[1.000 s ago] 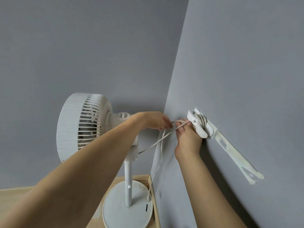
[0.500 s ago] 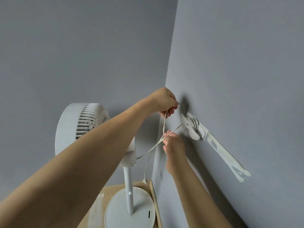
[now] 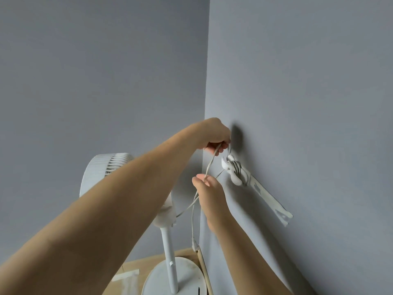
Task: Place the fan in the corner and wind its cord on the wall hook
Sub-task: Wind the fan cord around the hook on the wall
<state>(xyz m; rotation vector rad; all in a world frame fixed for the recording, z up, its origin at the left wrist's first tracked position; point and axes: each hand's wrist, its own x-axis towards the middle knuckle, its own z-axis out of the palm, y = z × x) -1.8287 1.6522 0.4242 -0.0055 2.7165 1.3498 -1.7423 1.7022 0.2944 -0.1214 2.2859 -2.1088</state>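
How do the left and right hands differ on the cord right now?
The left hand is higher, above the wall hook; the right hand sits lower, left of the hook. The left hand's fingers curl over a loop of cord; the right hand pinches the strand lower down. Both grip the same white cord.

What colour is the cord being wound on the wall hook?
White, like the hook; the cord shows clearly in the head view.

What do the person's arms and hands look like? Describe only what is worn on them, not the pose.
Both forearms are bare as far as the picture reaches; no sleeve edge shows on either. The left hand and the right hand wear no gloves. No watch, bracelet or ring is visible on the wrists and fingers that show, and no markings can be made out.
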